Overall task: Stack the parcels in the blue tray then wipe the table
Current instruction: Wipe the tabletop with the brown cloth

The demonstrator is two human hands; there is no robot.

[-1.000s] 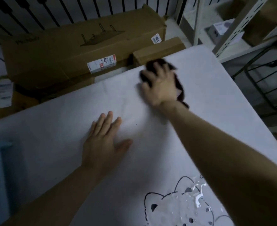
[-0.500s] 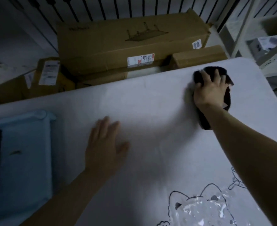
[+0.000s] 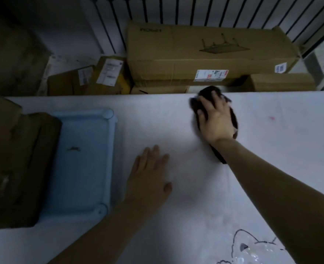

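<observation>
My right hand presses a dark cloth flat against the white table near its far edge, fingers spread over the cloth. My left hand lies palm down on the table with straight fingers, holding nothing. The blue tray sits at the left of the table. Brown cardboard parcels are stacked in its left part, and its right part is bare.
Behind the table's far edge stand a long cardboard box and smaller labelled boxes on the floor, before a black railing. A small pink mark shows on the table at the right. A cat drawing is near the front edge.
My view has swung left, bringing the tray and the stacked parcels into sight. My right hand has slid the cloth left along the far edge. My left hand stays flat on the table.
</observation>
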